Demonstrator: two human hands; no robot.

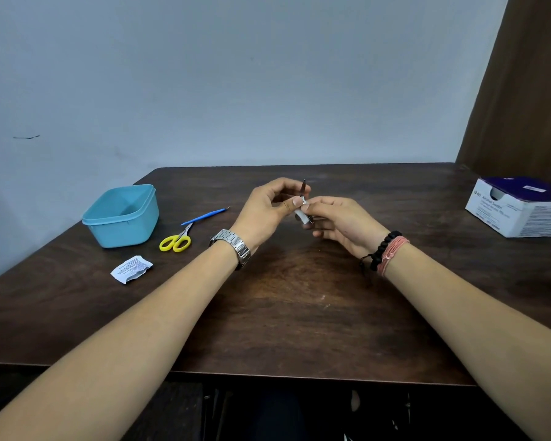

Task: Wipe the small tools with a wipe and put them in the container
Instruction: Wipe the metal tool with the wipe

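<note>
Swab box (519, 214): we read "BD" on its white side; the smaller lines below blur.
Torn wipe packet (131, 269): we see fine print, too small to read.

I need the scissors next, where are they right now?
In the head view, the scissors lie on the table's left side, just right of the container, with the blue tool behind them.

A small dark metal tool (303, 188) stands nearly upright above the table, a white wipe (300, 214) wrapped at its lower end. Left of them, yellow-handled scissors (177, 241) and a thin blue stick tool (204, 216) lie flat just beside the open, square light-blue plastic container (121, 215).
</note>
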